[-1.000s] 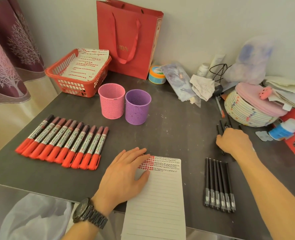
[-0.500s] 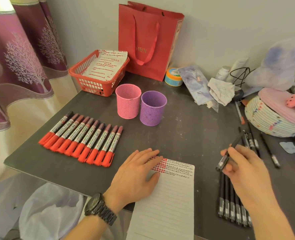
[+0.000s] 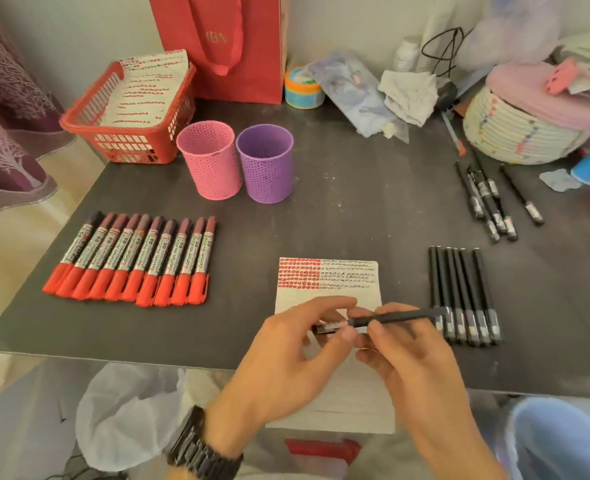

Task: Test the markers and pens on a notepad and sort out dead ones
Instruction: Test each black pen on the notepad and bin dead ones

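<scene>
Two hands meet over the notepad [image 3: 349, 277] on one black pen [image 3: 393, 317] — the left hand [image 3: 286, 362] pinches the pen's left end between thumb and fingertips, and the right hand [image 3: 414, 365] curls round the barrel, holding it roughly level above the lined page. The notepad's top lines carry red and dark test marks. Just right of the notepad lies a tidy row of black pens [image 3: 463, 292]; farther right and beyond, a looser bunch of black pens [image 3: 487, 199]. Left of the notepad, red markers [image 3: 130, 261] lie side by side. Beyond the notepad stand a pink cup [image 3: 210, 161] and a purple cup [image 3: 265, 164] — a red basket [image 3: 89, 124] farther left.
</scene>
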